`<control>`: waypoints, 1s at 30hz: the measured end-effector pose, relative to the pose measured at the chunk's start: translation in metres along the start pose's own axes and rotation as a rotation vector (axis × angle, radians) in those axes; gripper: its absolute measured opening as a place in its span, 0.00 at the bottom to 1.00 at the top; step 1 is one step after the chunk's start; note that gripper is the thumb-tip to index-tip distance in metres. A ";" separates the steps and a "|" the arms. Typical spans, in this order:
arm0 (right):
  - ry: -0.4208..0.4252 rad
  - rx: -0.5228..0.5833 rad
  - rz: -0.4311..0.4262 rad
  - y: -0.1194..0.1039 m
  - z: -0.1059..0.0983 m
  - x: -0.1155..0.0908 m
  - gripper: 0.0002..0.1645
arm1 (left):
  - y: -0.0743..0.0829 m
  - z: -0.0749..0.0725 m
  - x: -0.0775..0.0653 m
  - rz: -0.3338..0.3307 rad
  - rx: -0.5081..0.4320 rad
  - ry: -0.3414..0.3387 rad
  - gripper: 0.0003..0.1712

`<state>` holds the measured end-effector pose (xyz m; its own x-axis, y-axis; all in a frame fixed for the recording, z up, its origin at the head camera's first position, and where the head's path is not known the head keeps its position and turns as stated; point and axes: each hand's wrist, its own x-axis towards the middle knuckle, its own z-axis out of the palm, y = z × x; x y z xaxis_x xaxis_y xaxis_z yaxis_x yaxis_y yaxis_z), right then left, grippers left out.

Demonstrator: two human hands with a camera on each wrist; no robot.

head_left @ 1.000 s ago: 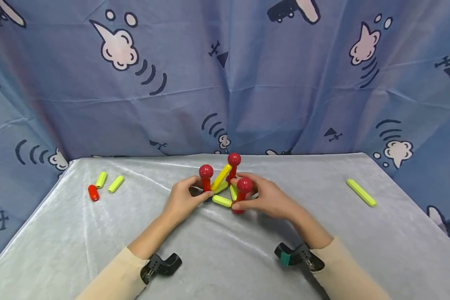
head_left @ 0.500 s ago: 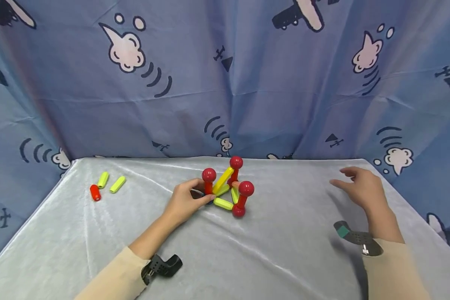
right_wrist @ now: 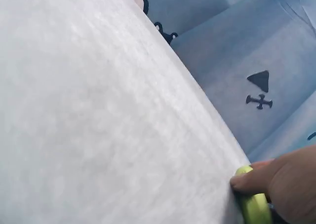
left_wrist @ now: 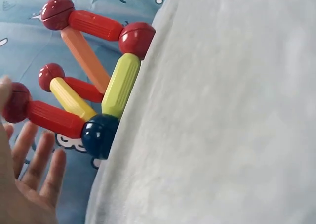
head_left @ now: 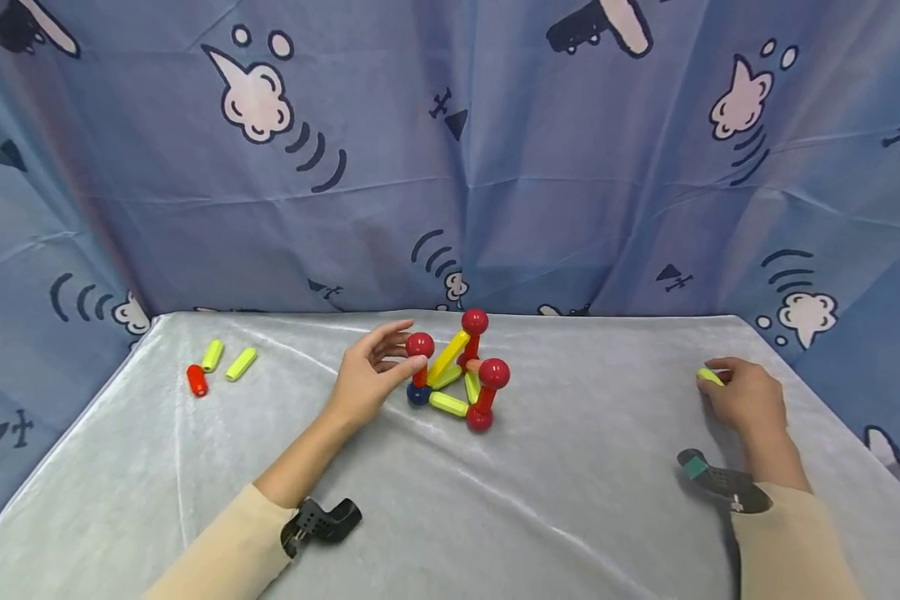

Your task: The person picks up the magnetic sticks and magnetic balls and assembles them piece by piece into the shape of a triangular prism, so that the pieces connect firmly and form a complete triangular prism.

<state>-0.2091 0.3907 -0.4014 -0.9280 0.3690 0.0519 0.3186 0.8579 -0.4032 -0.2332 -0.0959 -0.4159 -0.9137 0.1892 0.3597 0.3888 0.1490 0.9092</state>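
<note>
Yellow-green rod juts from the pinching right hand; the left hand, fingers loosely spread, flanks the ball-and-rod frame.

The right hand hides part of the yellow-green rod (the right wrist view's lower edge crops it).

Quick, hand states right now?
Left hand: open, beside the red stick on the blue ball; contact unclear.
Right hand: closed, pinching a yellow-green stick.
</note>
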 end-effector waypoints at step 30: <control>-0.019 0.678 -0.704 -0.256 -0.026 -0.084 0.21 | 0.008 0.001 0.002 0.017 -0.047 0.000 0.19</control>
<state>-0.2077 0.1499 -0.2785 -0.8683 -0.1594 0.4697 -0.4826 0.4897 -0.7261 -0.2322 -0.0931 -0.4082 -0.9069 0.1916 0.3752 0.3983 0.0995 0.9118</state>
